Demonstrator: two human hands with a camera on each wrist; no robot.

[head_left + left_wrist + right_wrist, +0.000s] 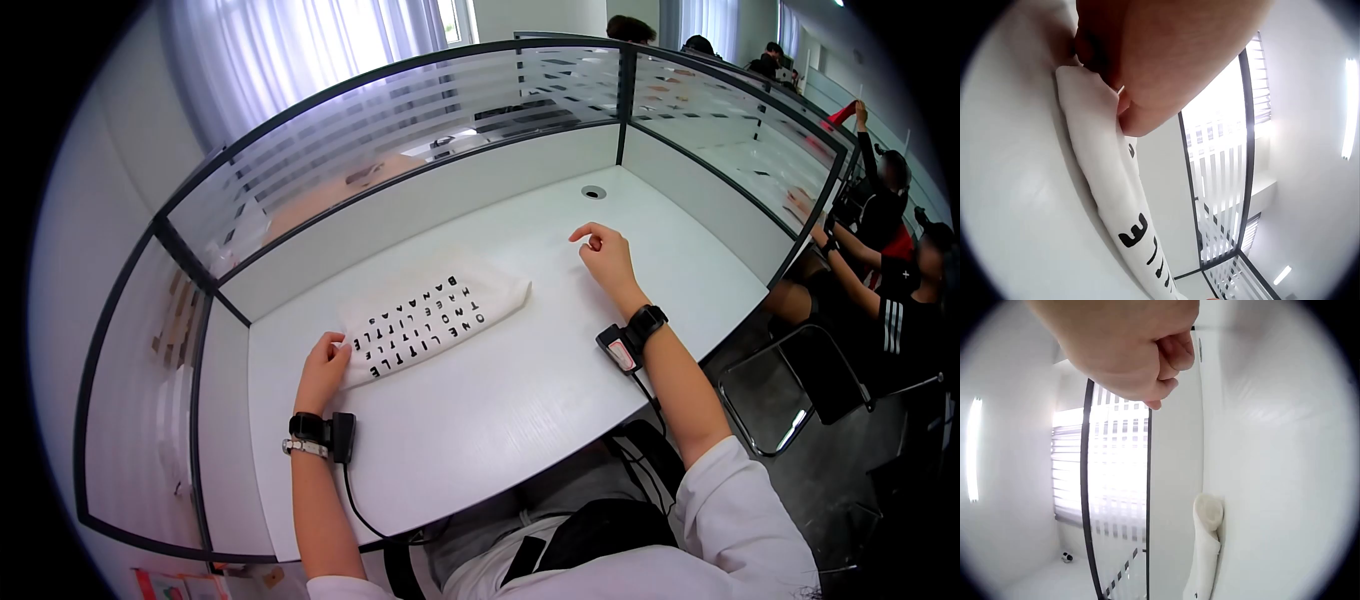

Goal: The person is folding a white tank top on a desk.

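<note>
Counter (500, 400): white, roomy enough to spread things out.
Cloth (425, 325): lettered, lies folded on the counter, between the hands.
Left hand (323, 366): pinches its end, I'd guess to steady it.
Right hand (611, 264): well apart, curled round nothing.

An office (desk (470, 410) with glazed partitions (440, 195)).

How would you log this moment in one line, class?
left hand: holds lettered cloth | right hand: curled, empty | cloth: on desk

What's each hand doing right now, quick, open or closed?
Left hand: closed, holding one end of the cloth.
Right hand: closed, fingers curled, holding nothing.
</note>
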